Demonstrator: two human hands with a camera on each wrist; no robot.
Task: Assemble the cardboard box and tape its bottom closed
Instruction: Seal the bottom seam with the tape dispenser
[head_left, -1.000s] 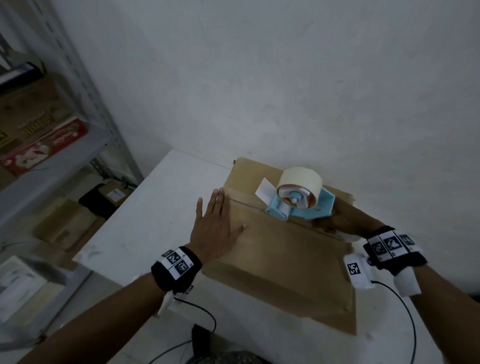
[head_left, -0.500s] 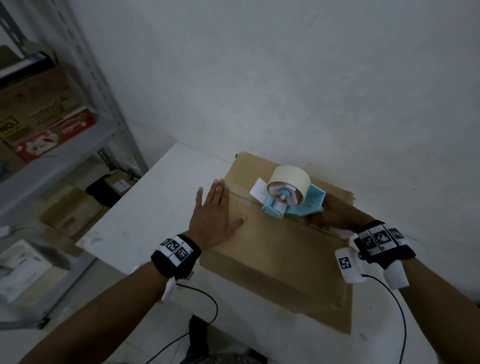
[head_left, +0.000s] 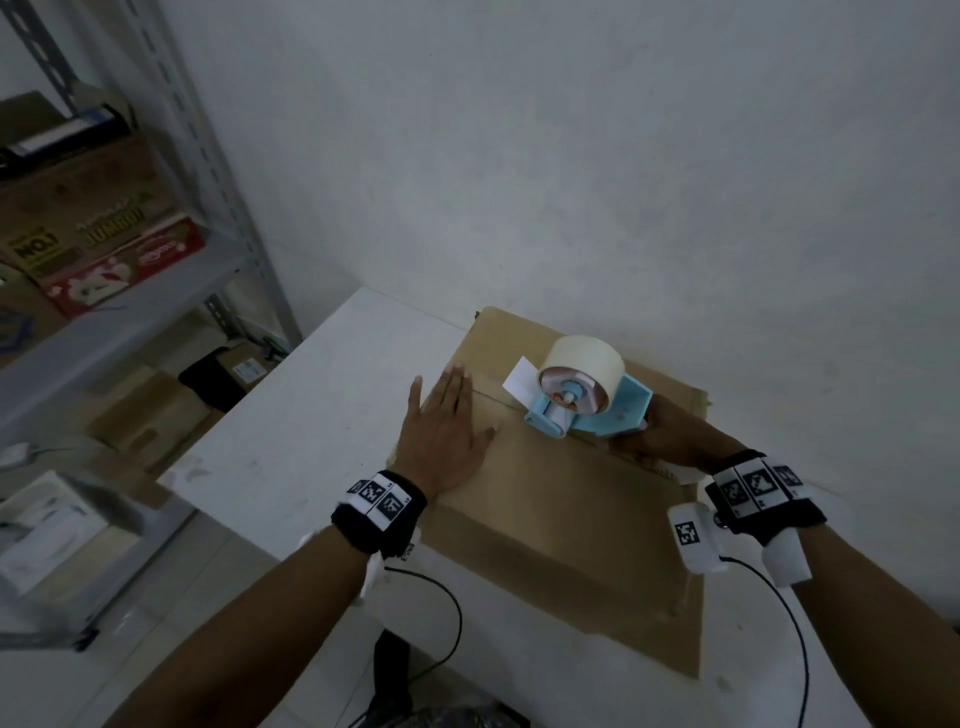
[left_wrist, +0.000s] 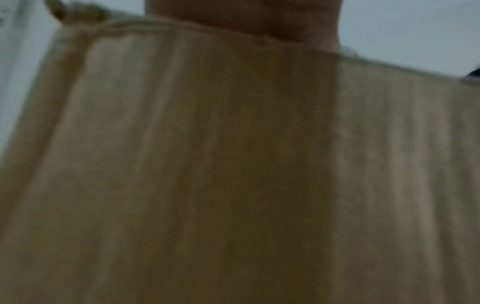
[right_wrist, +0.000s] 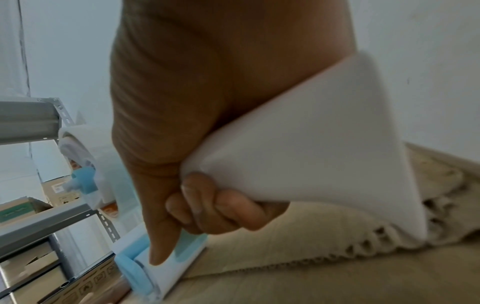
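Observation:
The brown cardboard box (head_left: 566, 499) lies on the white table (head_left: 311, 415) with its flaps folded shut and the seam running across its top. My left hand (head_left: 441, 426) presses flat on the left flap, fingers straight. My right hand (head_left: 660, 441) grips the white handle (right_wrist: 311, 148) of the light-blue tape dispenser (head_left: 587, 410), whose front end sits on the seam just right of the left hand. A cream tape roll (head_left: 582, 364) is mounted on it. The left wrist view shows blurred cardboard (left_wrist: 233, 164) close up.
A grey metal shelf (head_left: 130, 312) with printed cartons (head_left: 93, 244) stands to the left, with more boxes (head_left: 156, 415) lower down. A white wall (head_left: 623, 156) rises right behind the table. Cables (head_left: 441, 613) hang from both wrist bands over the table's near edge.
The tape dispenser and my right hand have slid left along the seam toward my left hand. The left hand stays flat on the flap.

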